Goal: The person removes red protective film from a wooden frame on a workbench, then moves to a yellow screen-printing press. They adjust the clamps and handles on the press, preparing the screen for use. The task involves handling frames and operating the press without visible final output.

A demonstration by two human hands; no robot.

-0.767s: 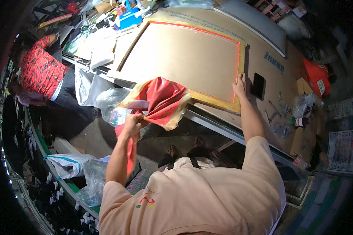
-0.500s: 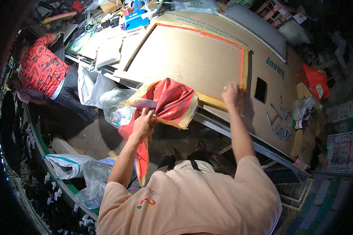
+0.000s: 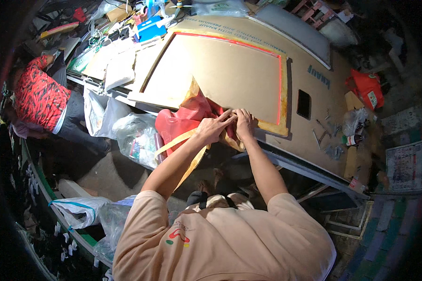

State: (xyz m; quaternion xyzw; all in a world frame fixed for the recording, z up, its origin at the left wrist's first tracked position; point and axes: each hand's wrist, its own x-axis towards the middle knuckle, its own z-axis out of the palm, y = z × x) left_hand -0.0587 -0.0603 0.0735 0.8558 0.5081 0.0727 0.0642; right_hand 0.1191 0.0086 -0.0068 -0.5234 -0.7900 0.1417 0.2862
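Observation:
A crumpled red sheet point(image 3: 180, 122) with yellow borders is bunched up at the near edge of the table, one yellow strip of it hanging down. My left hand point(image 3: 211, 129) is closed on its right part, fingers pointing toward my other hand. Right beside it, my right hand point(image 3: 244, 123) grips the same sheet, with the fingertips partly hidden. Behind the hands a flat rectangular frame point(image 3: 283, 110) lies on the table, yellowish with a red inner line; the sheet covers part of its near side.
The table has a brown board top point(image 3: 309, 51). A black phone point(image 3: 304, 104), scattered metal tools point(image 3: 321, 131) and a red bag point(image 3: 365, 89) lie to the right. Clear plastic bags point(image 3: 135, 136) hang at the left edge. A person in a red patterned shirt point(image 3: 42, 96) bends at far left.
My right hand has come left from the frame's right corner to meet my left hand, which moved right. The red sheet is gathered up between them. The whole view has shifted slightly.

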